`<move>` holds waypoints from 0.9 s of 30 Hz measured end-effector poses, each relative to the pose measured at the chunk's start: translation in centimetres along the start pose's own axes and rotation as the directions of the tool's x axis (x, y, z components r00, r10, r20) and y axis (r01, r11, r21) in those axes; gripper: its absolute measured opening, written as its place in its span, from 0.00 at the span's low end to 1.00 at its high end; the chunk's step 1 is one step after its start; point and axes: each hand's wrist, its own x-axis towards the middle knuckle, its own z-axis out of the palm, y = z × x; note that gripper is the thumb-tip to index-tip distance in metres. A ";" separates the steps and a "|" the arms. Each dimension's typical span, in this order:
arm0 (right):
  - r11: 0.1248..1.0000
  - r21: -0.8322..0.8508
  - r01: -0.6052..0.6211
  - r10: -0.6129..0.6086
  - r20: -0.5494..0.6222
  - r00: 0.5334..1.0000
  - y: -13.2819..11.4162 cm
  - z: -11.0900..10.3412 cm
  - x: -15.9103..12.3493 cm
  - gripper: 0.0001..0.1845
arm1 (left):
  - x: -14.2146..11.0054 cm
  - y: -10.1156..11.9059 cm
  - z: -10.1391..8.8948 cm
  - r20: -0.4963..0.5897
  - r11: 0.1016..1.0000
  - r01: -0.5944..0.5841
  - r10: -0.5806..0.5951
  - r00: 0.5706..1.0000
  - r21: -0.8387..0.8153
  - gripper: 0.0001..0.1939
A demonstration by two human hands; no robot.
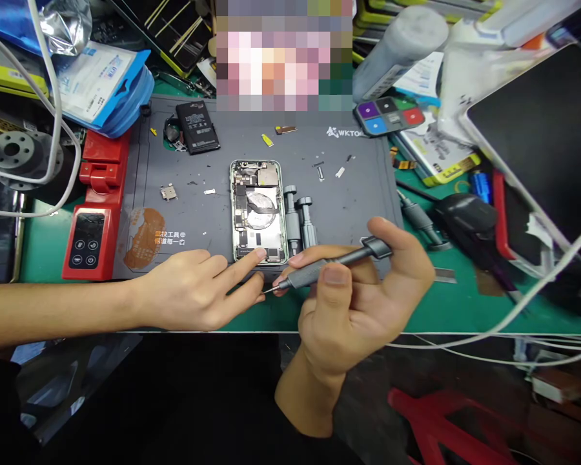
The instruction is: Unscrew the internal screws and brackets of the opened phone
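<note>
An opened smartphone (260,213) lies on the grey work mat, its inner parts and a round coil showing. My left hand (198,287) reaches in from the left with its fingers stretched out; one fingertip rests on the phone's bottom end. The other fingers are just below, close to a screwdriver tip. In my right hand (353,310) is a grey screwdriver (310,274), held slantwise with its thin tip pointing left, just below the phone. Two more grey screwdrivers (300,216) lie along the phone's right side.
Behind the phone lies a black battery (197,127). A small metal part (168,192) and several tiny pieces are scattered over the mat (203,219). A red device with buttons (94,226) borders the left. Bottle (407,48), cables and a large dark screen (542,135) crowd the right.
</note>
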 end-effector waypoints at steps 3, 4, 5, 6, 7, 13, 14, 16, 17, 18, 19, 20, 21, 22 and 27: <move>1.000 -0.008 -0.007 0.007 -0.001 1.000 0.0 0.0 0.0 0.21 | 0.0 0.0 0.0 -0.008 1.000 0.003 -0.003 1.000 -0.005 0.12; 1.000 -0.011 -0.003 0.003 -0.007 1.000 0.0 0.0 0.0 0.21 | 0.1 0.0 0.0 -0.008 1.000 0.003 -0.003 1.000 -0.008 0.12; 1.000 -0.014 0.002 -0.002 -0.014 1.000 0.0 0.1 0.0 0.21 | 0.1 0.0 0.0 -0.005 1.000 0.003 -0.003 1.000 -0.010 0.13; 1.000 -0.015 0.007 -0.007 -0.018 1.000 -0.1 0.1 0.0 0.21 | 0.1 0.0 -0.1 -0.003 1.000 0.003 -0.003 1.000 -0.011 0.13; 1.000 -0.015 0.010 -0.010 -0.019 1.000 -0.1 0.1 0.1 0.21 | 0.0 0.0 -0.1 0.000 1.000 0.001 -0.001 1.000 -0.009 0.13; 1.000 0.008 -0.018 0.018 0.006 1.000 -0.3 0.0 0.0 0.22 | -0.1 0.0 0.0 -0.009 1.000 0.003 -0.003 1.000 0.002 0.13; 1.000 0.009 -0.020 0.020 0.008 1.000 -0.3 0.0 0.0 0.22 | -0.1 0.0 0.1 -0.009 1.000 0.002 -0.002 1.000 -0.001 0.13; 1.000 0.005 -0.018 0.018 0.002 1.000 -0.2 0.0 0.0 0.21 | -0.1 0.0 0.1 -0.009 1.000 -0.001 0.001 1.000 -0.008 0.14; 1.000 0.001 -0.011 0.011 -0.005 1.000 -0.1 0.0 0.0 0.21 | -0.1 0.0 0.1 -0.008 1.000 -0.001 0.001 1.000 -0.009 0.14; 1.000 -0.003 -0.002 0.002 -0.013 1.000 0.0 0.0 0.0 0.21 | -0.1 0.0 0.1 -0.006 1.000 -0.002 0.002 1.000 -0.011 0.14; 1.000 -0.007 0.005 -0.005 -0.020 1.000 0.0 0.1 0.0 0.21 | -0.1 0.0 0.1 -0.006 1.000 -0.003 0.003 1.000 -0.012 0.14; 1.000 -0.011 0.010 -0.010 -0.025 1.000 0.1 0.1 0.0 0.20 | -0.1 0.0 0.0 -0.006 1.000 -0.002 0.002 1.000 -0.013 0.14; 1.000 -0.013 0.009 -0.010 -0.025 1.000 0.1 0.1 0.0 0.20 | -0.1 0.0 0.0 -0.005 1.000 -0.001 0.001 1.000 -0.014 0.14; 1.000 -0.017 0.007 -0.007 -0.021 1.000 0.1 0.1 0.0 0.20 | -0.1 0.0 0.0 -0.004 1.000 0.001 -0.001 1.000 -0.013 0.14; 1.000 -0.029 -0.006 0.006 -0.003 1.000 0.0 0.0 -0.1 0.20 | -0.1 0.1 0.0 -0.005 1.000 0.005 -0.005 1.000 -0.005 0.14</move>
